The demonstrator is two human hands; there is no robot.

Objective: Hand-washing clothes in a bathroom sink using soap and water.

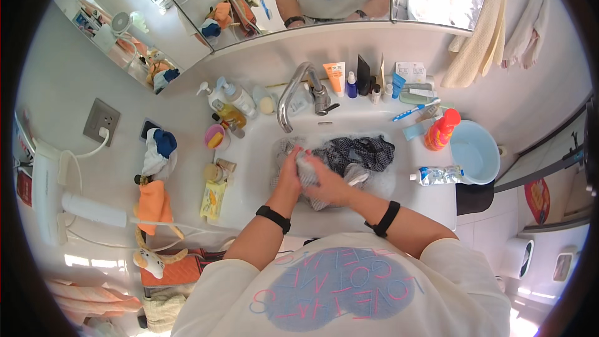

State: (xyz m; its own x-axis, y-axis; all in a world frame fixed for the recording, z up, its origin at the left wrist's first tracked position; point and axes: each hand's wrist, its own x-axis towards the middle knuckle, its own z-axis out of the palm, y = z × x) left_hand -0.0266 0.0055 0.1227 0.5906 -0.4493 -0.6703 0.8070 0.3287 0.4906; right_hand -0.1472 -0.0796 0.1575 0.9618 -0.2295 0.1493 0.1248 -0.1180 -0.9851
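In the white washbasin, my two hands meet over soapy water and wet cloth. My left hand grips a light checked cloth from the left side. Against the same cloth presses my right hand, slightly blurred, with its fingers bent over it. More of the light fabric hangs below my hands into the basin. A dark checked garment lies crumpled just beyond my right hand, foam around it. Over the basin curves the chrome faucet; no stream of water shows from its spout.
Pump bottles, a pink cup and a yellow packet line the left rim. On the right stand a red bottle, a toothpaste tube and a light-blue basin. A mirror cabinet overhangs the back.
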